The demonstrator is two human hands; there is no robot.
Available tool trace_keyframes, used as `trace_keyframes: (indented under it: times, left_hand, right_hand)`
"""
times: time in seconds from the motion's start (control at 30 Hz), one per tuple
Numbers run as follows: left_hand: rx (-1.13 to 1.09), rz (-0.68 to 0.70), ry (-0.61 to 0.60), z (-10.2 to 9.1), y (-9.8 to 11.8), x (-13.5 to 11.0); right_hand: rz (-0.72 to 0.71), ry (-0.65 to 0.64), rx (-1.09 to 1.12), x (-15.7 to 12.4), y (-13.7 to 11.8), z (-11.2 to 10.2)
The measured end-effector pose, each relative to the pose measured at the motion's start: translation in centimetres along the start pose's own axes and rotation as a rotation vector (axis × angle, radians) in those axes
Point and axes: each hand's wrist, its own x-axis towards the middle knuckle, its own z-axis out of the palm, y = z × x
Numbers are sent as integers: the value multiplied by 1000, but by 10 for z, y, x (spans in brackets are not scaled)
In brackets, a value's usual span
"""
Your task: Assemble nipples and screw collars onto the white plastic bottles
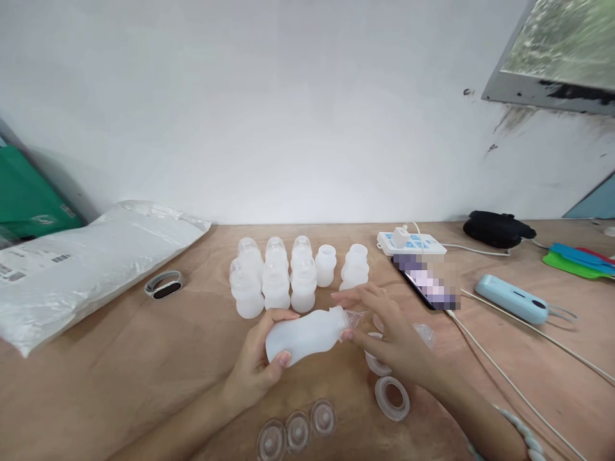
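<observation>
Six capped bottles (250, 304) stand, seemingly done. Left hand (254, 371) curls round a tilted bottle (305, 336) before them, mouth rightward; three clear discs (298, 432) lie loose below. Behind, at least two open bottles (325, 269) seem left. Right hand (387, 326), fingers bent, pinches a half-hidden clear fitting (353, 318) there. Rings (380, 404) lie unfitted; one dome (426, 334) shows partly.

Phone (416, 282) beside power strip (430, 244); wristband (166, 291) near white parcel (110, 250); black pouch (494, 229) near wall (288, 128).

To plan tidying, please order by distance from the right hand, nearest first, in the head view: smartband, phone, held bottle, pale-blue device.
1. Held bottle: right hand at its neck.
2. Phone: rightward, beyond the hand.
3. Pale-blue device: farther right.
4. Smartband: far left.
</observation>
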Motion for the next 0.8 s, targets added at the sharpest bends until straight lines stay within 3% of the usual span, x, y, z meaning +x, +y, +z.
trace_keyframes:
  times: [0.1, 0.17, 0.4, 0.63, 0.8]
  left_hand:
    - [-2, 17, -35, 1, -1, -1]
    - [-4, 13, -33, 1, 1, 0]
    - [-38, -68, 29, -3, 5, 3]
    - [35, 104, -234, 5, 8, -4]
    - [39, 160, -114, 4, 3, -3]
  right_hand:
    - [151, -4, 17, -2, -1, 3]
    - [177, -7, 26, -3, -1, 3]
    - [-17, -92, 53, -3, -4, -6]
    - [258, 77, 302, -2, 2, 16]
    - [219, 63, 317, 0, 1, 12]
